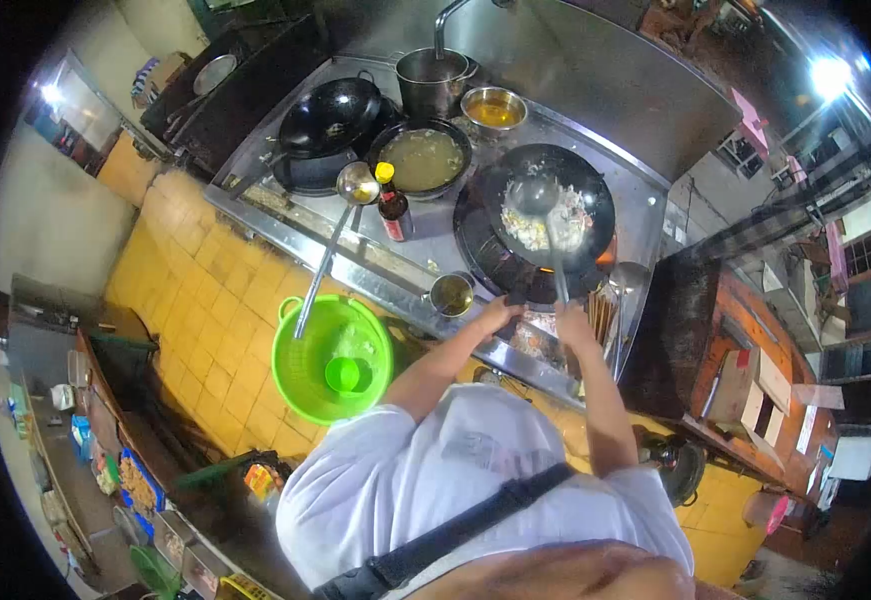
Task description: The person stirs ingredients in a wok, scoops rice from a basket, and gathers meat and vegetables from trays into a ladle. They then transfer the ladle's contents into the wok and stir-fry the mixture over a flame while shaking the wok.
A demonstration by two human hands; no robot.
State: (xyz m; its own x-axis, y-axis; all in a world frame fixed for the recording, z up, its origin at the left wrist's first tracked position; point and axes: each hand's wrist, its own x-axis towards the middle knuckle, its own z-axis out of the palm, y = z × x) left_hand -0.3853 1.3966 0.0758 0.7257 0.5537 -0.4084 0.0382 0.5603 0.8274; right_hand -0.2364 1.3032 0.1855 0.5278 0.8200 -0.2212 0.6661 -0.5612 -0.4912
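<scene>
Yellow tiles cover the kitchen floor beside a steel counter crowded with cookware. Right of centre on that counter, a black wok sits over a burner, with orange flame showing at its 4 o'clock edge. Pale chopped food lies in its bottom, and the bowl of a ladle is over the food, its handle running towards 6 o'clock.

Clocking from the wok, the right hand is between 5 and 6, its fingers wrapped round the ladle's handle. At 7, the left hand is at the wok's near edge with fingers bent; I cannot tell whether they grip it.

Near the left hand, at 8, stands a metal cup. At 9, a sauce bottle with a yellow cap stands upright near the bowl of a second ladle, whose handle reaches over a green basket on the floor. A pan of cloudy liquid is at 10, with a second wok farther out. At 11 is a steel bowl of yellow liquid, just beside a pot. Well apart, at 4, a cardboard box rests on a table.
</scene>
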